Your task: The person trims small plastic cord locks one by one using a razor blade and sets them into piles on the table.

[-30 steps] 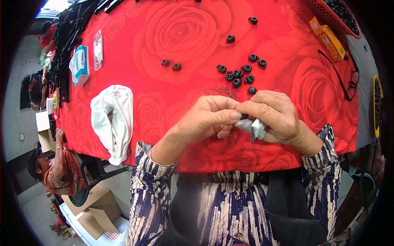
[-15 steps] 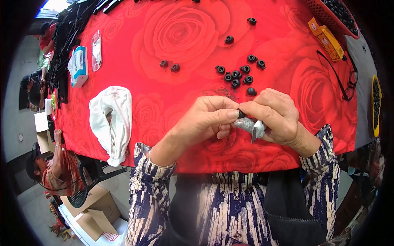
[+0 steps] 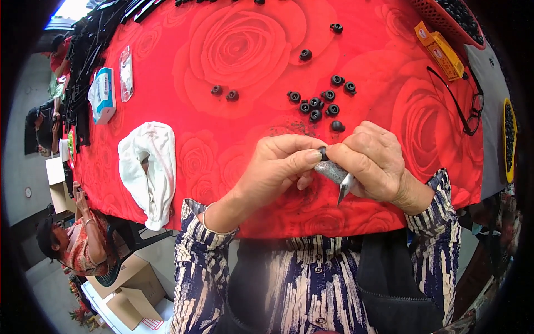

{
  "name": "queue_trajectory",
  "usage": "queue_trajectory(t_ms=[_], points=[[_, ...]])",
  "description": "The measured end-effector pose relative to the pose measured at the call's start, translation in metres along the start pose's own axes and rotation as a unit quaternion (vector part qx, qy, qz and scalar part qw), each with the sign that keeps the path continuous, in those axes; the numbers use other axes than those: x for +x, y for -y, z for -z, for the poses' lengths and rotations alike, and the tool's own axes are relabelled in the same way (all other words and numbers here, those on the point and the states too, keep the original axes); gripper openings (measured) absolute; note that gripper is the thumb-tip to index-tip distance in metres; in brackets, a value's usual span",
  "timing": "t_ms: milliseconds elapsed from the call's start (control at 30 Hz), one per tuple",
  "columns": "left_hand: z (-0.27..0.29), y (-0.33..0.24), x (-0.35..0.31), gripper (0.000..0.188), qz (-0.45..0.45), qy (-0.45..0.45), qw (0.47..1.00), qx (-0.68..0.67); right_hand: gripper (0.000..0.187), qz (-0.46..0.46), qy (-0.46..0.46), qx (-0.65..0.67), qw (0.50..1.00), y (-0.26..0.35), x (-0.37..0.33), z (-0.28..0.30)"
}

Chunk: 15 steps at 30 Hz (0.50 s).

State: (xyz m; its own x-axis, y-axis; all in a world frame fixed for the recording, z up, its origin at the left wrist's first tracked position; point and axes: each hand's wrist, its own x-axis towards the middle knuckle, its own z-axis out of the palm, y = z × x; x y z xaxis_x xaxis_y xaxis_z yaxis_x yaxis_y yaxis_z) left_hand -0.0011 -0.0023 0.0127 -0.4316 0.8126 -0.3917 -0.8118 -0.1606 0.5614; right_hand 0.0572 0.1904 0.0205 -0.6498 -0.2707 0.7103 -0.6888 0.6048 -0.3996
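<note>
Blade angle differs from the preceding frame: the metal blade point(image 3: 343, 190), close to upright half a second ago, now slants down and to the left, and the black part point(image 3: 323, 154) shows more fully between the fingertips. Slight displacement of the whole tabletop suggests movement of the head.

Left hand point(image 3: 276, 164): thumb and forefinger pinch the black part, the other fingers curled beneath. Right hand point(image 3: 380, 161): fingers folded about the metal blade, forefinger bent against or just beside the black part; contact cannot be settled. A grey speckled sheath point(image 3: 331, 171) lies directly below the part; whether it covers the right thumb cannot be told.

Position: the part is held over the near side of the red rose-patterned tablecloth point(image 3: 250, 119). Beyond the hands lies a loose cluster of round black pieces point(image 3: 316, 103), several with a side tab, and dark crumbs point(image 3: 300, 127) are scattered between cluster and hands.

Step in hand, as judged: trimming the part's rim, with the blade at this instant apart from it. Continuing would call for a firm left pinch, the part turned to present its untrimmed edge, and a short stroke directed clear of the left thumb.
</note>
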Motion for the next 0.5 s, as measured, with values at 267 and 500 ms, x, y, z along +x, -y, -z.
queue_trajectory(t_ms=[267,500], points=[[-0.002,-0.001,0.0,0.022,-0.033,-0.035,0.999,0.022,0.035,-0.008,0.043,0.01,0.999,-0.001,-0.002,0.002],[0.003,-0.001,0.002,0.023,-0.052,-0.014,0.998,-0.014,0.037,-0.204,0.067,0.116,0.97,-0.007,0.008,0.011]])
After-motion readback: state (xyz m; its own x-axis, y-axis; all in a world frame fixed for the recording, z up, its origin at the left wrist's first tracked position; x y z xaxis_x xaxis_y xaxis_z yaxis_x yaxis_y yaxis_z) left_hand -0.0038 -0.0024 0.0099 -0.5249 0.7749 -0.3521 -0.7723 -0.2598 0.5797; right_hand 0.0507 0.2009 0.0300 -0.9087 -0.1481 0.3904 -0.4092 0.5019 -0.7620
